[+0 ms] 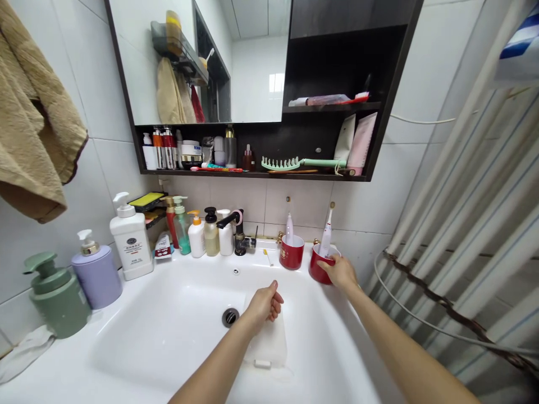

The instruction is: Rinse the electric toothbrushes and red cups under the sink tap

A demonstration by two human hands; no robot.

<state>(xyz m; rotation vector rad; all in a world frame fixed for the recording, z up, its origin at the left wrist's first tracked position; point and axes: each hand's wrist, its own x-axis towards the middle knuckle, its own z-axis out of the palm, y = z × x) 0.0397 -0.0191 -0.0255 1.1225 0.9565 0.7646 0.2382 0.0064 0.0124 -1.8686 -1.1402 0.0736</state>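
Note:
My right hand (343,273) is closed on the rim of a red cup (319,271) at the back right of the sink. A white electric toothbrush (326,238) stands upright in that cup. To its left, a second red cup (292,253) holds another electric toothbrush (289,227). Over the basin, my left hand (266,304) has its fingers curled in and its thumb up, with nothing visible in it. Beneath it lies a whitish, frosted flat case or pouch (267,345); part of it is hidden by my left hand and forearm.
The white sink (177,325) has a drain (230,317) and a black faucet (239,235). Several pump bottles line the back and left edge, including a purple one (97,278). Above hangs a dark mirror cabinet (252,175). Covered pipes (458,224) stand at right.

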